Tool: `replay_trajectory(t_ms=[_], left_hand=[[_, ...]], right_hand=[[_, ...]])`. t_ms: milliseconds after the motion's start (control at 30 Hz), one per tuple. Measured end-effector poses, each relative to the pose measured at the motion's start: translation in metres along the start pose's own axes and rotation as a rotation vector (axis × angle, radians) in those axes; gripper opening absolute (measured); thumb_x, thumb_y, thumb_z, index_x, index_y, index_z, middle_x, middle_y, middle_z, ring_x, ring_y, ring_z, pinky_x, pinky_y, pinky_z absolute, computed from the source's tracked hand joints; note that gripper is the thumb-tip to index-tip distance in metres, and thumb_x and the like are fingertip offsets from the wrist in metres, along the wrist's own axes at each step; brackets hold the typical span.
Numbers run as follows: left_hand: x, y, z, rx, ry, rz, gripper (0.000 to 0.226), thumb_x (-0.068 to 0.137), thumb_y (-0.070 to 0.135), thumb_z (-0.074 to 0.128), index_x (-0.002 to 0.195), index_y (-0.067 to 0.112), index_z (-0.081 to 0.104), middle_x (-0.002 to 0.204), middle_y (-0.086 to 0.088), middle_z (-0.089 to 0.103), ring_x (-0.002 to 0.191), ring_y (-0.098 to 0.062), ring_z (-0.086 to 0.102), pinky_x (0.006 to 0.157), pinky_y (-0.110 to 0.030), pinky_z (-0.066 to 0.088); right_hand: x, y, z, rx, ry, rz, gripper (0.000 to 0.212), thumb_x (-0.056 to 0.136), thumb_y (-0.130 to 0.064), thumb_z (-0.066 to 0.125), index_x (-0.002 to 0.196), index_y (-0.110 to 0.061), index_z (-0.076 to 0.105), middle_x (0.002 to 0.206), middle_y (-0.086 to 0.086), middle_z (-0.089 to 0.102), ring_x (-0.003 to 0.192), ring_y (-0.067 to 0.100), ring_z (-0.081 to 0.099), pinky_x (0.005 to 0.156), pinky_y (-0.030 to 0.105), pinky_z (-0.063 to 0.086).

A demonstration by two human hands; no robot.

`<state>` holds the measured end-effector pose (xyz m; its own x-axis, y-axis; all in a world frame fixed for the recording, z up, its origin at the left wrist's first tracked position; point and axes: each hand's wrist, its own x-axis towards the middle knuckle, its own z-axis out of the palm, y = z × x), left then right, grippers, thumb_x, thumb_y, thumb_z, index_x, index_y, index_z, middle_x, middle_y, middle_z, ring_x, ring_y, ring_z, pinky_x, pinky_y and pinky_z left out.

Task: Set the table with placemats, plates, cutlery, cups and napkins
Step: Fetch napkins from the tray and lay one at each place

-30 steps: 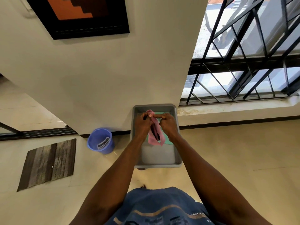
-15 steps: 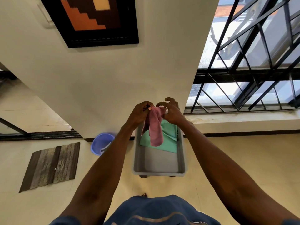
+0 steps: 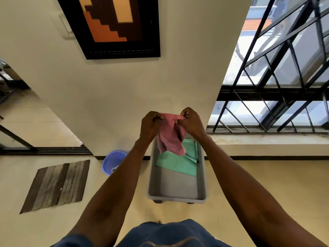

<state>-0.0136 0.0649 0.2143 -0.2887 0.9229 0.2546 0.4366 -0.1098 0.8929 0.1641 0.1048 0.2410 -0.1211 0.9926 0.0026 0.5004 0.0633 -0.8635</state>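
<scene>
Tiled floor, grey tub at centre frame

Your left hand and right hand pinch the pink napkin's top edge; loosen either pinch and it could drop.

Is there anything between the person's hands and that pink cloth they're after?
No. The left hand and right hand already pinch the pink cloth by its top edge, above the grey bin; nothing visible lies between.
</scene>
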Motion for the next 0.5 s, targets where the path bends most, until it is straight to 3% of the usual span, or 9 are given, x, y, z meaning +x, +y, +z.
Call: replay_trajectory(t_ms=[133,200,300,433,500], left_hand=[[0.009,0.001,0.002,-0.010,0.017,-0.017,0.011,0.078,0.017,0.060,0.088,0.014,0.063,0.092,-0.002,0.066,0.087,-0.018,0.061,0.078,-0.027,0.050],[0.015,0.005,0.005,-0.029,0.051,0.010,0.011,0.081,0.008,0.061,0.086,0.018,0.058,0.089,-0.002,0.065,0.084,-0.017,0.062,0.077,-0.034,0.051],[0.021,0.019,0.009,-0.065,0.115,0.018,0.023,0.081,-0.006,0.057,0.085,0.017,0.053,0.075,0.008,0.059,0.065,-0.001,0.053,0.064,-0.026,0.043],[0.031,0.038,0.012,-0.211,0.117,-0.031,0.040,0.079,-0.007,0.057,0.110,0.017,0.049,0.077,0.004,0.064,0.060,-0.005,0.057,0.059,-0.022,0.044],[0.036,0.044,0.013,-0.219,0.104,-0.032,0.043,0.079,-0.006,0.054,0.113,0.020,0.046,0.081,0.003,0.067,0.067,-0.008,0.062,0.065,-0.025,0.047]], right_hand=[[0.002,-0.011,-0.009,-0.017,0.016,-0.096,0.032,0.076,-0.003,0.061,0.104,-0.018,0.057,0.088,0.000,0.068,0.076,0.016,0.061,0.060,0.020,0.044],[0.003,-0.016,-0.014,-0.031,0.063,-0.166,0.033,0.078,0.000,0.057,0.106,-0.017,0.060,0.087,-0.001,0.068,0.078,0.015,0.062,0.058,0.010,0.042],[0.001,-0.028,-0.021,0.014,0.180,-0.269,0.032,0.079,0.002,0.055,0.105,-0.014,0.066,0.088,-0.005,0.068,0.080,0.009,0.061,0.064,0.004,0.041],[0.009,-0.031,-0.031,0.175,0.293,-0.158,0.032,0.080,-0.006,0.066,0.110,-0.018,0.066,0.103,-0.006,0.065,0.087,0.006,0.062,0.075,0.016,0.051],[0.016,-0.025,-0.036,0.264,0.289,-0.010,0.016,0.076,-0.010,0.071,0.089,-0.019,0.069,0.090,-0.002,0.068,0.077,0.012,0.063,0.068,0.030,0.052]])
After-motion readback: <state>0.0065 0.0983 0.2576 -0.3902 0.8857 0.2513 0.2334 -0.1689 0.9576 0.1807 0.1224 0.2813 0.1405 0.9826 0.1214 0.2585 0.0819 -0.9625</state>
